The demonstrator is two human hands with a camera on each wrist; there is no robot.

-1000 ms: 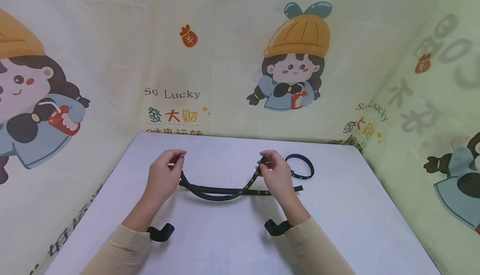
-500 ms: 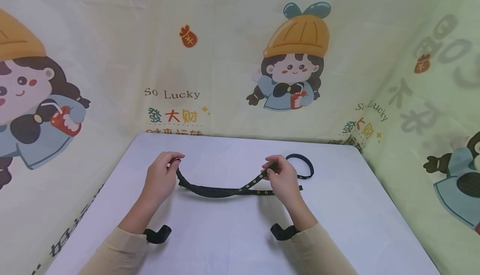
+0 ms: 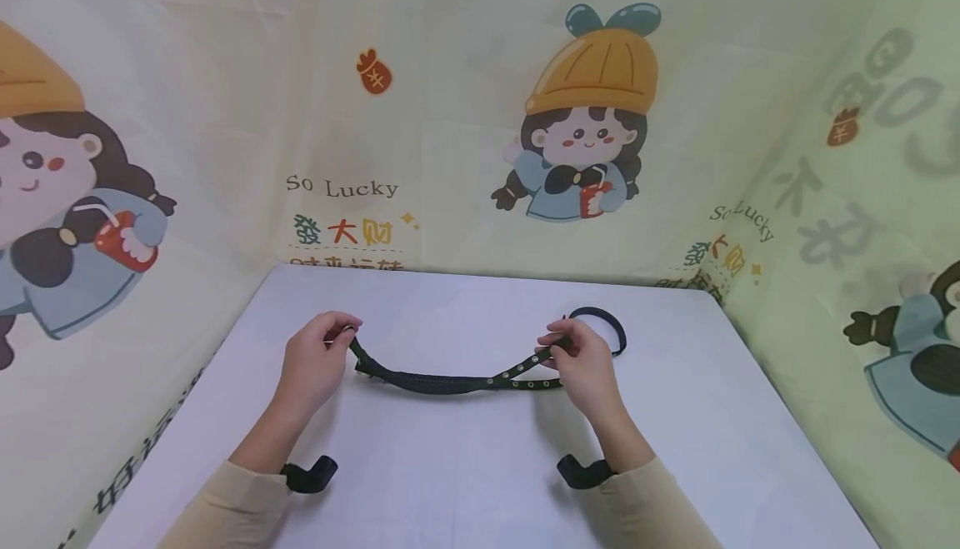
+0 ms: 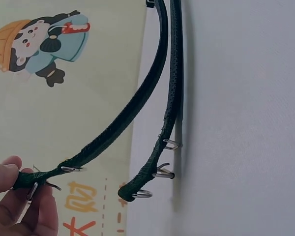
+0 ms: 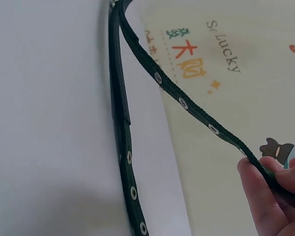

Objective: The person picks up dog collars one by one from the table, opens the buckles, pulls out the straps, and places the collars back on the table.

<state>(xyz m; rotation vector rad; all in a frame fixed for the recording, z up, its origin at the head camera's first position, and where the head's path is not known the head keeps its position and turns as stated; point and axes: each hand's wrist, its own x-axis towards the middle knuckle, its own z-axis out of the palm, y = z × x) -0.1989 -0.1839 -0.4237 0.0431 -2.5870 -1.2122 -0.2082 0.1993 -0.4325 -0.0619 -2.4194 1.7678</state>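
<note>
A dark collar with metal eyelets hangs in a shallow curve between my hands. My left hand pinches its buckle end between thumb and fingers; the metal buckle and ring show close to the fingers in the left wrist view. At the eyelet end, my right hand pinches the strap, covering the tip. A second, similar collar lies stretched out on the table, overlapped by the sag of the held one in the head view. Its metal fittings face up near the left end, and its eyelet end runs behind my right hand.
A third collar, closed into a loop, lies behind my right hand and is partly covered by it. The white table ends at a printed cloth backdrop. Black bands sit on both wrists.
My hands have moved apart and lower, the right one further to the right, drawing the held collar flatter. My right hand now overlaps the looped collar and the lying collar's end.
</note>
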